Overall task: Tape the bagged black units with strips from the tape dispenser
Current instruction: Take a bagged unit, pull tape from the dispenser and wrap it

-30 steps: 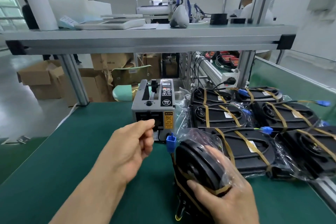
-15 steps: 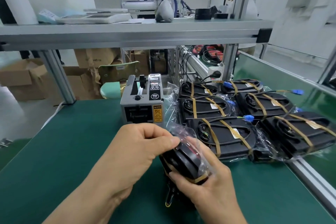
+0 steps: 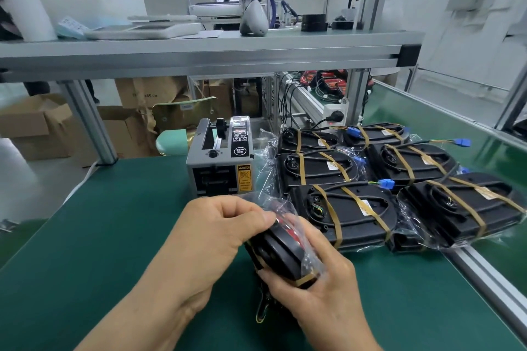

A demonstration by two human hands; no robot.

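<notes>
Green bench mat [image 3: 94, 239] underfoot of everything, under an aluminium-framed shelf [image 3: 199, 54]. Tape dispenser [image 3: 221, 159] at the mat's far middle; beside it, to the right, five bagged black units [image 3: 339, 168] already banded with tan strips. Sixth unit [image 3: 281, 251] held up on edge between both hands, near the front of the mat, its clear bag loose at the top.

Best practice for the strip in hand, as judged: pressed flat along the bag from the anchored end outward, film pulled snug first, no wrinkle trapped under the tape (a slack bag would likely lift the strip).

Left hand [image 3: 211, 239] curled over the unit's upper edge, thumb and forefinger pinched on the crinkled plastic, wrist angled in from the lower left. Right hand [image 3: 319, 291] cupped beneath and clamped on the lower edge, fingers wrapped over a taped band.
</notes>
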